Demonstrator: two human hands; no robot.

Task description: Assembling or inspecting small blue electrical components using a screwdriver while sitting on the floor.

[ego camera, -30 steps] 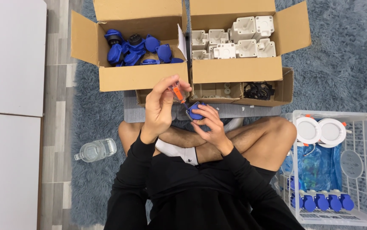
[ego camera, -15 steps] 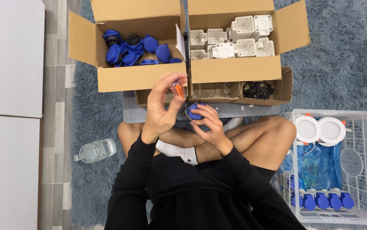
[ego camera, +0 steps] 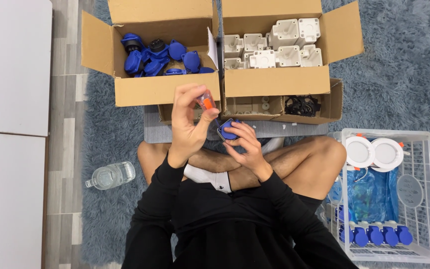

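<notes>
In hands (ego camera: 215,132) — one screwdriver (ego camera: 206,103), one socket (ego camera: 229,130)

A person sits cross-legged on a grey shaggy rug (ego camera: 399,65). The left hand (ego camera: 187,124) grips an orange-handled screwdriver (ego camera: 207,103), its tip down at a blue socket part (ego camera: 229,129) held in the right hand (ego camera: 247,147). Ahead stand a cardboard box of blue parts (ego camera: 167,89) and a cardboard box of white housings (ego camera: 274,82). A white wire basket (ego camera: 424,194) stands at the right, a clear plastic bottle (ego camera: 111,175) at the left.
</notes>
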